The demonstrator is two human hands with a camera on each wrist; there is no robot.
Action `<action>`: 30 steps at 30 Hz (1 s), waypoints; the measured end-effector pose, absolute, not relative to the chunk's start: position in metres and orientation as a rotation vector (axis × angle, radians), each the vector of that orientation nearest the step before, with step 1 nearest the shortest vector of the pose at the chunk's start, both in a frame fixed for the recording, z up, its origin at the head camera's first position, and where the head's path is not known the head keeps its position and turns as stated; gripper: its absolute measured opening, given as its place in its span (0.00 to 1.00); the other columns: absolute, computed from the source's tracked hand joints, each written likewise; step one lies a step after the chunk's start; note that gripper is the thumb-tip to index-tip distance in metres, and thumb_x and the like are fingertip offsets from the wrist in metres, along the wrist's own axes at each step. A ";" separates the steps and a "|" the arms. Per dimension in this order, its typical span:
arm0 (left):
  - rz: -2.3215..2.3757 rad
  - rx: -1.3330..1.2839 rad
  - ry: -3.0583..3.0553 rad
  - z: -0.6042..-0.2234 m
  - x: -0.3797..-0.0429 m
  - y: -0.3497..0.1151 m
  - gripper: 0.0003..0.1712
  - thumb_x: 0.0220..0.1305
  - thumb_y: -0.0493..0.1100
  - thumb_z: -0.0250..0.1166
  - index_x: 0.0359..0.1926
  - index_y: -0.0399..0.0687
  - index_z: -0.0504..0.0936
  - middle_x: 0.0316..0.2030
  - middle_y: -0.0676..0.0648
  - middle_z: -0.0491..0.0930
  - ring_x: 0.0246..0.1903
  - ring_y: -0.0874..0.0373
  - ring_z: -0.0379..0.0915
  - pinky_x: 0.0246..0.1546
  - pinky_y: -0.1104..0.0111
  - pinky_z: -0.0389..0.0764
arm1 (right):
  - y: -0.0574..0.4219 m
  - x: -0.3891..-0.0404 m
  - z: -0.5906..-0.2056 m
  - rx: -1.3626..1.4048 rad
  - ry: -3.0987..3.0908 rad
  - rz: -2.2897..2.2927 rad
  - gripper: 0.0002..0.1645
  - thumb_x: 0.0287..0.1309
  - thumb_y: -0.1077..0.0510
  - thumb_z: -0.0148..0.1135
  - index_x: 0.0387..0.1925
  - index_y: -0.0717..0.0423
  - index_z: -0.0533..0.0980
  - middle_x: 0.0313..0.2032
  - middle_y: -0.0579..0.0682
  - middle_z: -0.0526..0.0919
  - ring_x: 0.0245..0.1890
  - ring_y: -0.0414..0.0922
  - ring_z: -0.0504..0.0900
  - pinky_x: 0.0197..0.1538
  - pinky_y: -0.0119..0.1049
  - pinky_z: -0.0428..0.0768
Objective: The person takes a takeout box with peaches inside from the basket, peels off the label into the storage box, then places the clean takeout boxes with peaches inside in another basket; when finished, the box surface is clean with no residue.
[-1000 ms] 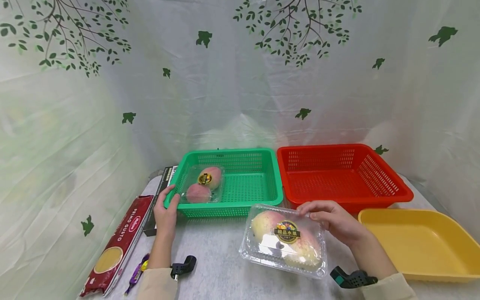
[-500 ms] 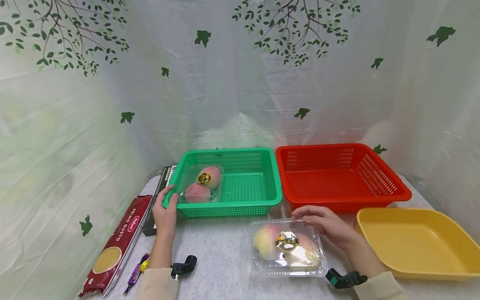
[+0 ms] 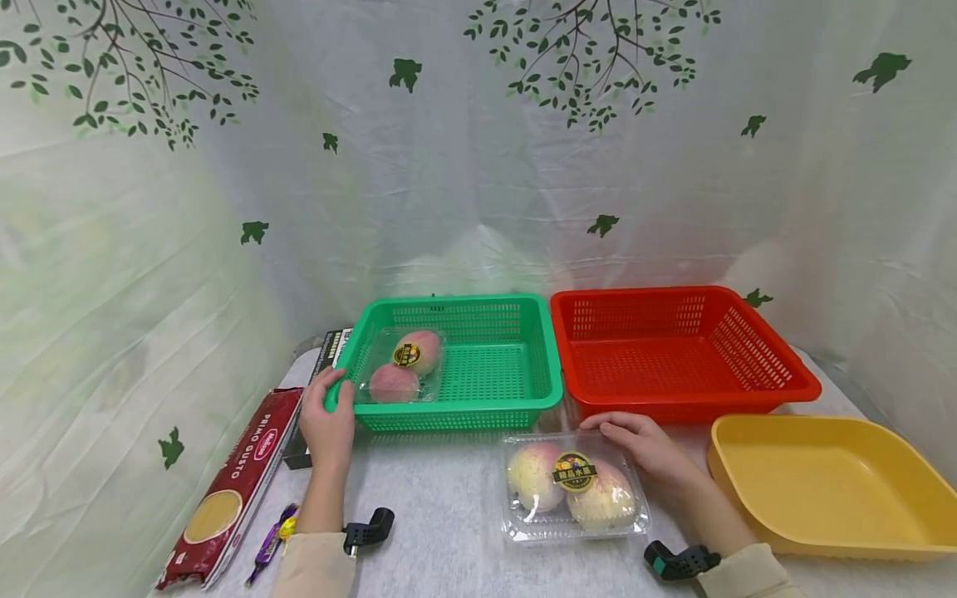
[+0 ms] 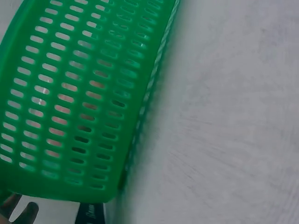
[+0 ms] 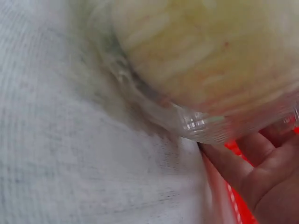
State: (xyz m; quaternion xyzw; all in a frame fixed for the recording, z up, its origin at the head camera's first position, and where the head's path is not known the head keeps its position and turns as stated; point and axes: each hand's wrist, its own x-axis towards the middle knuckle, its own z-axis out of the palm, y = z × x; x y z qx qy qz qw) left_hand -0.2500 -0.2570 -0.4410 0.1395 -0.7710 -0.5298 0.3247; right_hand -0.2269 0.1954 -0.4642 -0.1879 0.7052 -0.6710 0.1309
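My left hand grips the front left corner of the green basket, thumb and fingers on either side of its rim. In the left wrist view the slotted basket wall fills the upper left, and only fingertips show below it. A clear plastic box with two yellow-pink peaches and a black-and-gold label lies at front centre. My right hand holds its far right edge; in the right wrist view the thumb is at that edge. Another clear box of peaches lies inside the green basket's left side.
A red basket stands right of the green one, with a yellow tray in front of it. At left lie a red Primo Gusto packet, a dark box and a purple-wrapped candy.
The peach box in my right hand has come down from a tilted position to lie flat near the table, shifting slightly right. My left hand stays on the green basket.
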 end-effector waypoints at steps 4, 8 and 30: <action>-1.255 0.310 -2.001 -0.430 -0.246 -0.248 0.14 0.70 0.41 0.60 0.53 0.42 0.82 0.66 0.45 0.74 0.70 0.46 0.63 0.71 0.44 0.61 | 0.192 -0.227 -0.462 -0.534 2.176 -1.903 0.22 0.73 0.55 0.53 0.55 0.70 0.77 0.50 0.51 0.87 0.53 0.35 0.81 0.57 0.22 0.75; -1.131 0.105 -1.898 -0.413 -0.240 -0.232 0.12 0.67 0.35 0.60 0.48 0.39 0.84 0.61 0.45 0.78 0.66 0.48 0.69 0.69 0.52 0.67 | 0.194 -0.226 -0.458 -0.546 2.282 -1.812 0.19 0.72 0.55 0.55 0.54 0.64 0.79 0.52 0.57 0.85 0.53 0.36 0.80 0.57 0.23 0.75; -1.380 -0.983 -2.716 -0.384 -0.204 -0.158 0.15 0.72 0.48 0.61 0.56 0.53 0.81 0.52 0.51 0.85 0.49 0.58 0.83 0.49 0.68 0.83 | 0.194 -0.207 -0.418 -0.839 2.630 -1.336 0.19 0.65 0.54 0.65 0.56 0.49 0.80 0.53 0.49 0.85 0.56 0.50 0.81 0.57 0.31 0.81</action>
